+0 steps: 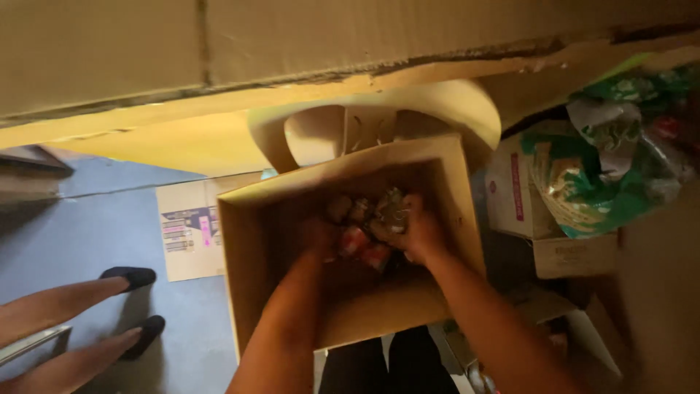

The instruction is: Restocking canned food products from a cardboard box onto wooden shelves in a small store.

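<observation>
An open brown cardboard box (251,241) stands in front of me, seen from above. Both my arms reach down into it. My left hand (318,235) and my right hand (419,232) are closed around a bunch of small wrapped packets (368,219), red, silver and dark in colour, held together near the middle of the box. The picture is blurred, so single packets are hard to tell apart. The bottom of the box lies in shadow.
A pale plastic stool (379,117) stands behind the box. Green crumpled bags (605,168) and smaller cartons (514,190) pile up at the right. A flat carton (186,233) lies on the blue floor. Another person's legs in dark shoes (131,277) stand at the left.
</observation>
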